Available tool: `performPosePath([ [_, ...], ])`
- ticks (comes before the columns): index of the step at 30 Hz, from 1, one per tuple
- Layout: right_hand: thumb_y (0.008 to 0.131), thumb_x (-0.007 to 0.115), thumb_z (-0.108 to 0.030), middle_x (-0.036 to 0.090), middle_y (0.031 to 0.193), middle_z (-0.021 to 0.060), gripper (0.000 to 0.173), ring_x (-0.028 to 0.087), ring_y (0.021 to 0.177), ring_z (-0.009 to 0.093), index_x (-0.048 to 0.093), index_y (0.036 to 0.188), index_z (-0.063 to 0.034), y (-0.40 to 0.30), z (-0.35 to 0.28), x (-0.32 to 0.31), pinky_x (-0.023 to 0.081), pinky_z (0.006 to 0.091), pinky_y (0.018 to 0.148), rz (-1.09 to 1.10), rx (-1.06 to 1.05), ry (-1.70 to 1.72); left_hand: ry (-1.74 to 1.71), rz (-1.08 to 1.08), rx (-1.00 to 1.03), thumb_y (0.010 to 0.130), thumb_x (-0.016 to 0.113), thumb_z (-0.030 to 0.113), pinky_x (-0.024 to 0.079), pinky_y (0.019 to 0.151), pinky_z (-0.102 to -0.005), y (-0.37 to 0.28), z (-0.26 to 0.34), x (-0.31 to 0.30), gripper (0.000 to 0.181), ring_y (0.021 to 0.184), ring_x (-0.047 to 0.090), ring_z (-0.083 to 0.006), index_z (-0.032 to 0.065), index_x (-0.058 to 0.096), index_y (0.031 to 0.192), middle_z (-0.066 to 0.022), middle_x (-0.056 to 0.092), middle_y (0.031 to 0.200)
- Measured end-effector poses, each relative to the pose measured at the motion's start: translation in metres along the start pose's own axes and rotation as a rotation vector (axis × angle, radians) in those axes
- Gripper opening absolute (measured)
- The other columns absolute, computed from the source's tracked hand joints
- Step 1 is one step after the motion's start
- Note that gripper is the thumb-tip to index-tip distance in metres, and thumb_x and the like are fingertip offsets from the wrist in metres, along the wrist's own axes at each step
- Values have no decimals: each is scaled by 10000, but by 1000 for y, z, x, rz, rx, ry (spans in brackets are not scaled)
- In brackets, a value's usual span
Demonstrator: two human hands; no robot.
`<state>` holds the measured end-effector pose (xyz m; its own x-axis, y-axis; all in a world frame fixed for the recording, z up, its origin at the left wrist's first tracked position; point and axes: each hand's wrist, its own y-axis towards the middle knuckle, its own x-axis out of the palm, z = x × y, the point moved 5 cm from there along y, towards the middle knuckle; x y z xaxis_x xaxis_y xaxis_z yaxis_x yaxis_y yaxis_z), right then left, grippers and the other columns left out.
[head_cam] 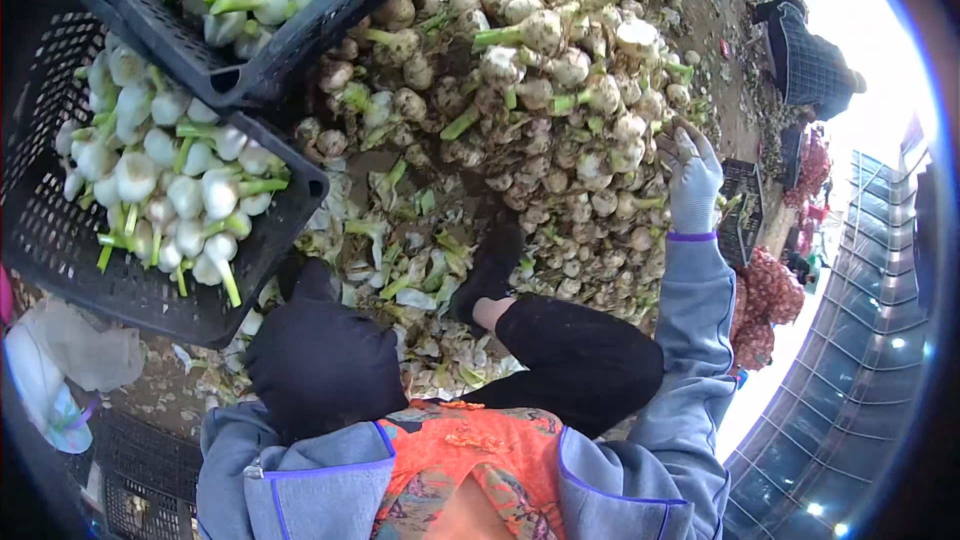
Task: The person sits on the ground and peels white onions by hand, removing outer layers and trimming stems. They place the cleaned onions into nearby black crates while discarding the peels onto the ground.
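My right hand (693, 174), in a pale glove with dirty fingertips, reaches out to the right edge of a big heap of garlic bulbs (555, 75). Its fingers touch or nearly touch bulbs there; whether they grip one is hidden. The heaped bulbs are soil-stained, with cut green stems. My left hand is out of view; only that arm's grey sleeve (232, 427) shows beside my knee. On the left, a black plastic crate (172, 315) holds clean white garlic bulbs (187, 195). A second black crate (217, 86) with white bulbs overlaps its far edge.
Garlic skins and leaf scraps (405, 262) litter the ground around my shoe (491, 262). Red mesh sacks (765, 300) and a black crate (741, 202) stand at the right. Another person (814, 60) is farther off. More black crates (146, 465) lie at lower left.
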<state>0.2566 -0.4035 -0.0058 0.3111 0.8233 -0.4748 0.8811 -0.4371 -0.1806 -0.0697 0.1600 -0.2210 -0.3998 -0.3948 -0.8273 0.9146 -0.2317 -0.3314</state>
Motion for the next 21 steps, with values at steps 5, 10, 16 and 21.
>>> performPosePath([
  [5,845,631,-157,642,1021,93,369,608,864,157,571,1189,-38,22,-28,41,493,262,749,-268,-178,-573,-19,-19,-25,869,513,141,477,793,-392,-3,0,-1,213,901,591,-340,33,568,1043,-172,612,941],
  [10,760,708,-205,526,1197,143,523,517,1112,306,523,1247,-159,-5,-33,87,431,384,931,-434,-463,-1178,17,12,-48,868,515,134,473,814,-387,-22,13,1,217,924,588,-340,37,566,1055,-173,611,965],
  [16,785,611,-190,538,1192,196,479,563,1030,351,520,1254,-156,32,-4,68,476,397,868,-343,-470,-1128,115,118,-68,867,518,125,468,839,-380,-38,37,2,224,951,584,-340,42,564,1070,-173,610,994],
  [21,740,549,-155,640,998,201,296,612,963,323,667,1004,-94,9,-34,35,476,404,838,-220,-444,-682,197,169,-146,867,521,118,464,860,-375,-59,37,-20,230,974,581,-340,46,562,1082,-174,609,1019],
])
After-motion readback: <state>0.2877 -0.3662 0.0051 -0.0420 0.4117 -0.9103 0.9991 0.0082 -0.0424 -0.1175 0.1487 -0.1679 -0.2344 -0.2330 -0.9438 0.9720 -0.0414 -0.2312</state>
